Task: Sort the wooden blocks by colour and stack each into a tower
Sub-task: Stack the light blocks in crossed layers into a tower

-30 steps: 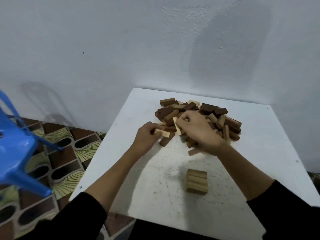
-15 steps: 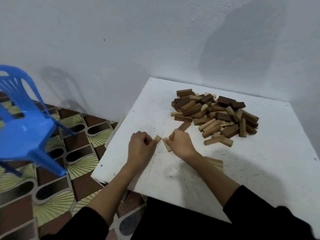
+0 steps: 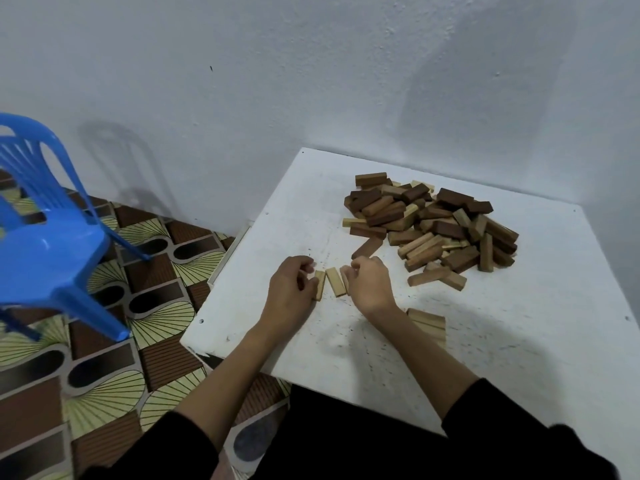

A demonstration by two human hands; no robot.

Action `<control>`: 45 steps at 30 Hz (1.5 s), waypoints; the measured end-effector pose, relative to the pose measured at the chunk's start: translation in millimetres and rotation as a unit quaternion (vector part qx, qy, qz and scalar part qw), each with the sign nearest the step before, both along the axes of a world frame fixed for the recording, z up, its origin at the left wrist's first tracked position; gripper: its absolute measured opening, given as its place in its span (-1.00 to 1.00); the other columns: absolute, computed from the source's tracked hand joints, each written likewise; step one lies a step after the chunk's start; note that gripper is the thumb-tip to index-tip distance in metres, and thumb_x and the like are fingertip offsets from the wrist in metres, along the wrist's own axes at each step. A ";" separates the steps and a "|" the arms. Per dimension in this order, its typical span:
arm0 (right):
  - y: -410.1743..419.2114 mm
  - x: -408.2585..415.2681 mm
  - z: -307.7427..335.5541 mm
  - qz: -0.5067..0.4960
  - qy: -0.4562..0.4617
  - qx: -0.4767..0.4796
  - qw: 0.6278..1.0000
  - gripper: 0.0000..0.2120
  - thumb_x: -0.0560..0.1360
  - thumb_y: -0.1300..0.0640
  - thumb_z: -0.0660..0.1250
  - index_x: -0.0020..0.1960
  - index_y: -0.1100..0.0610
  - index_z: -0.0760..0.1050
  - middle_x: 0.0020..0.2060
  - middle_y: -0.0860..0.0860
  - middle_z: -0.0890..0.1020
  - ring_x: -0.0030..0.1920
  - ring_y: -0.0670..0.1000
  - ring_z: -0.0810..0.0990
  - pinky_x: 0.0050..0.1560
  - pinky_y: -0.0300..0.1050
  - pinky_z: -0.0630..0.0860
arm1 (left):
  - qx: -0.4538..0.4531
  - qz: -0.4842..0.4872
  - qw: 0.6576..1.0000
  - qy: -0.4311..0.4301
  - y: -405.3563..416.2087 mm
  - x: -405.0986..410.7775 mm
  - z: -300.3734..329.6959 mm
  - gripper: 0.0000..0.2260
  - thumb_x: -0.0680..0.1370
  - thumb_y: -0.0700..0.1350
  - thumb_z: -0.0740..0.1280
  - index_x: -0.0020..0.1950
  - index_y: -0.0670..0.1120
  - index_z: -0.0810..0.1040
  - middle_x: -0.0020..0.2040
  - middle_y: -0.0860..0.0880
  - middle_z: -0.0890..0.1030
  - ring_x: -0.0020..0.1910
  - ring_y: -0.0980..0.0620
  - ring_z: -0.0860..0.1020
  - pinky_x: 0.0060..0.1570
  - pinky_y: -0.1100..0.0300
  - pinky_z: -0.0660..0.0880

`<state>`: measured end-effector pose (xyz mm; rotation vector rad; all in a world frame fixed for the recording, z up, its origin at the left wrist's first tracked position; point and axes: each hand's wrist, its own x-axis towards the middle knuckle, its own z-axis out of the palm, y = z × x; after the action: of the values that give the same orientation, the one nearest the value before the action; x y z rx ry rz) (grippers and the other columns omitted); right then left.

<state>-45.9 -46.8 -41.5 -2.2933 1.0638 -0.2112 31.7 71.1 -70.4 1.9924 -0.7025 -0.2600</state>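
Hands curled near tabletop's left edge: left hand (image 3: 289, 289) touches a pale block (image 3: 320, 285), right hand (image 3: 369, 285) pinches another; a third block (image 3: 335, 282) lies between. Pile (image 3: 433, 226) toward far right corner; short stack (image 3: 427, 323) behind right wrist.

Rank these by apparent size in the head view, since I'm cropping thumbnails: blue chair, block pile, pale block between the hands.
1. blue chair, though it is partly cut off.
2. block pile.
3. pale block, plainly smallest.

sleeves (image 3: 512, 420): black, pushed up | forearms: bare | hands: no gloves, no jewellery
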 end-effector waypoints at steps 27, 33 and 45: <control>33.9 -26.3 -44.6 0.114 -0.224 -0.005 0.968 -0.30 0.26 0.31 0.30 0.36 0.47 0.21 0.07 0.29 0.48 0.04 0.24 0.47 0.07 0.17 0.46 | 0.037 -0.227 0.973 0.015 6.0 18.1 1.7 -0.22 0.31 -0.22 0.58 0.43 0.03 0.27 0.05 0.19 0.49 -0.17 0.34 0.42 -0.19 0.49 0.35; 34.1 -27.0 -43.3 0.111 -0.232 -0.005 0.966 -0.30 0.25 0.34 0.28 0.37 0.44 0.22 0.08 0.28 0.49 0.05 0.24 0.46 0.04 0.23 0.47 | 0.044 -0.246 0.968 0.009 7.9 20.0 1.2 -0.19 0.30 -0.19 0.59 0.42 0.08 0.24 0.09 0.17 0.49 -0.16 0.28 0.43 -0.18 0.47 0.37; 34.4 -30.2 -39.9 0.134 -0.206 -0.031 0.969 -0.34 0.24 0.40 0.30 0.32 0.47 0.26 0.03 0.29 0.51 -0.01 0.26 0.50 0.02 0.21 0.48 | 0.037 -0.245 0.968 0.025 9.2 22.5 0.1 -0.22 0.30 -0.22 0.58 0.38 0.11 0.25 0.08 0.13 0.52 -0.18 0.23 0.44 -0.20 0.42 0.39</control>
<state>-76.1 -12.4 -81.3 -2.2802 0.5393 -0.5887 54.2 80.3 -70.3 1.8483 -1.1635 -0.6347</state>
